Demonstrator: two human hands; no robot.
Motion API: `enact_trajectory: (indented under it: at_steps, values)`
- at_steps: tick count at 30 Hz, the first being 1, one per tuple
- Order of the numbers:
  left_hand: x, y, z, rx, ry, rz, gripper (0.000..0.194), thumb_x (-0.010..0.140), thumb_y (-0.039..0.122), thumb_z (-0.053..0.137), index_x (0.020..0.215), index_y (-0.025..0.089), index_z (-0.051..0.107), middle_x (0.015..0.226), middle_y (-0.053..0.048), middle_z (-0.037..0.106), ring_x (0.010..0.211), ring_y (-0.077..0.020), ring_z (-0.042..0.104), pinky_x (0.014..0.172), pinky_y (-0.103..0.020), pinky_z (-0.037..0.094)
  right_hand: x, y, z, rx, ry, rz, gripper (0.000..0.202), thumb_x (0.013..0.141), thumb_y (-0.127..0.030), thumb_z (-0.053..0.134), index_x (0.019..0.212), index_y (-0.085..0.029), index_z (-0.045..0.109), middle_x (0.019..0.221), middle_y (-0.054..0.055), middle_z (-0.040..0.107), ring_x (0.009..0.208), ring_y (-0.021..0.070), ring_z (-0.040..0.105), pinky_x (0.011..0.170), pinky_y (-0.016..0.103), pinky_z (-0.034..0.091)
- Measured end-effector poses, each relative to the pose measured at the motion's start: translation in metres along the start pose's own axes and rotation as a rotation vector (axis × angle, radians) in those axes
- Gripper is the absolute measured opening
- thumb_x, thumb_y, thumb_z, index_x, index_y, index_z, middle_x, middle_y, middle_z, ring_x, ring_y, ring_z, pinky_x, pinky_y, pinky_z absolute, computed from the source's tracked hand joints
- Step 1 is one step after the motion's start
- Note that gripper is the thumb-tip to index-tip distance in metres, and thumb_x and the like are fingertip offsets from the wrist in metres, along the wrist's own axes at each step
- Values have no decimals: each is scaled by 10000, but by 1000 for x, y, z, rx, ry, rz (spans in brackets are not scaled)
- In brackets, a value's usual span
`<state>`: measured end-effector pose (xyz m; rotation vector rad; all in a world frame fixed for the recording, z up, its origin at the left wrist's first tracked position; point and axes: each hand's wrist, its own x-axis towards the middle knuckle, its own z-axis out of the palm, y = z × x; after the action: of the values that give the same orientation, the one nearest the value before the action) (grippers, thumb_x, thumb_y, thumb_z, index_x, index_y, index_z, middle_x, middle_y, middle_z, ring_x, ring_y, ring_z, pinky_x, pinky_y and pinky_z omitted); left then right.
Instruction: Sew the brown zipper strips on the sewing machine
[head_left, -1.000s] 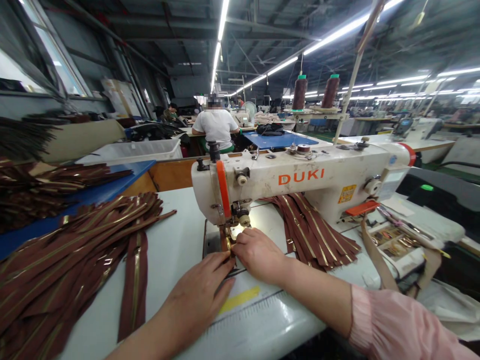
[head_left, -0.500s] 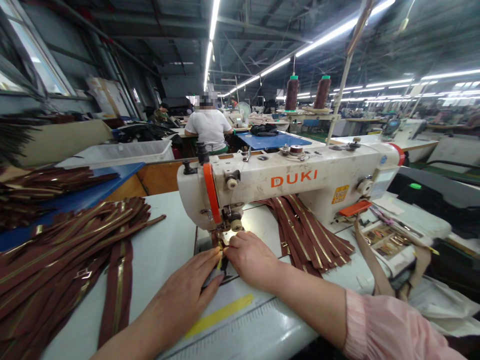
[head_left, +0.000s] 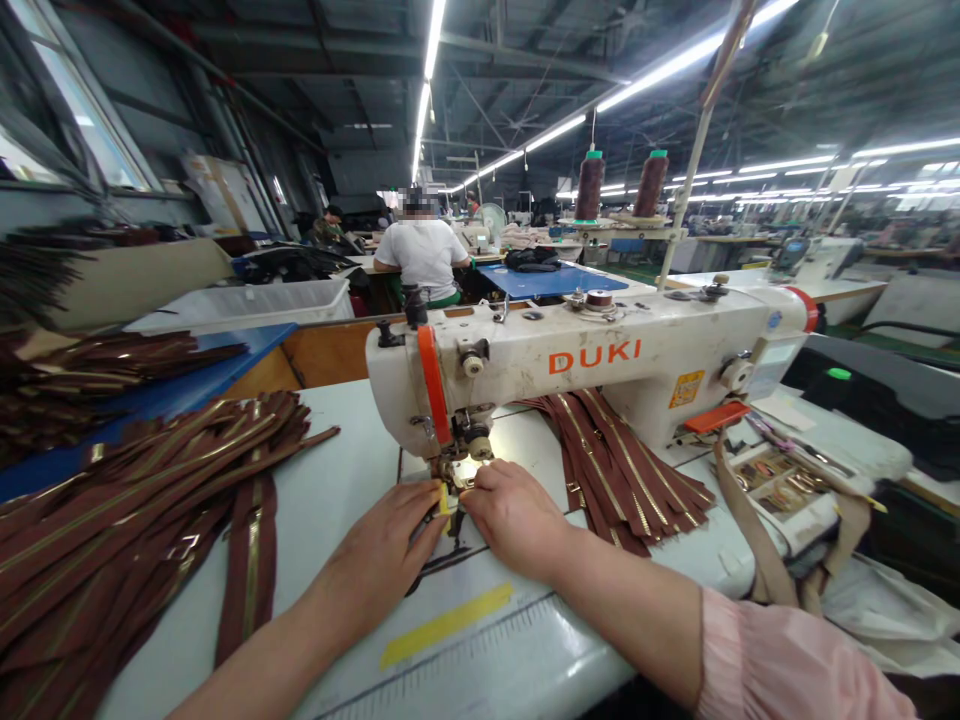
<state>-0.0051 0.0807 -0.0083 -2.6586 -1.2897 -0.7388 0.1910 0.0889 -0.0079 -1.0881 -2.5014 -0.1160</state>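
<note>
Our left hand (head_left: 390,535) and right hand (head_left: 514,515) have parted slightly, both narrow, contents unclear. Zippers (head_left: 637,480) flank the tabletop's (head_left: 337,430) sewing machine (head_left: 585,350); a person (head_left: 421,250) sits beyond.

Brand name "DUKI" in orange capital letters (head_left: 595,357) on the arm of the white sewing machine (head_left: 517,375).

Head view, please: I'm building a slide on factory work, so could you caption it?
Left hand and right hand close together at a DUKI sewing machine, brown zippers to either side.
</note>
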Motion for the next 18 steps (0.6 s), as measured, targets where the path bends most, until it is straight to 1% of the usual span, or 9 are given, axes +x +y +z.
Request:
enact_trajectory:
  at_steps: [5, 9, 11, 14, 18]
  values:
    - [2, 0, -1, -11, -11, -6, 275, 936, 307, 383, 1068, 171, 584, 1057, -92, 677, 1015, -225, 622, 903, -416, 517, -1, -1, -2, 22, -7, 27, 208, 919, -190, 485, 802, -157, 653, 793, 56, 587, 803, 192, 488, 697, 302, 352]
    - [8, -1, -1, -1, -30, 4, 262, 927, 272, 382, 1051, 154, 581, 1048, -107, 665, 1001, -240, 609, 905, -435, 506, -1, -1, -5, 53, -12, 35, 197, 914, -177, 490, 820, -155, 662, 787, 59, 590, 798, 190, 489, 705, 300, 359]
    - [8, 0, -4, 14, -41, 6, 253, 925, 257, 384, 1026, 148, 588, 1022, -109, 667, 978, -246, 610, 887, -437, 511, -1, -2, -7, 57, -16, 36, 207, 919, -179, 483, 817, -156, 663, 784, 58, 591, 801, 188, 492, 715, 297, 361]
    - [-6, 8, -16, 35, -47, 0, 219, 922, 234, 398, 977, 164, 598, 951, -85, 673, 909, -234, 623, 830, -407, 532, -3, -4, -9, 64, 9, 43, 240, 926, -186, 469, 778, -157, 656, 773, 56, 587, 805, 186, 493, 717, 293, 361]
    - [-41, 27, -42, 19, -71, 49, 183, 910, 197, 422, 949, 181, 600, 897, -67, 667, 858, -217, 622, 797, -378, 538, -6, -5, -7, 111, 47, 34, 237, 921, -169, 468, 789, -152, 664, 768, 60, 591, 799, 185, 492, 730, 293, 370]
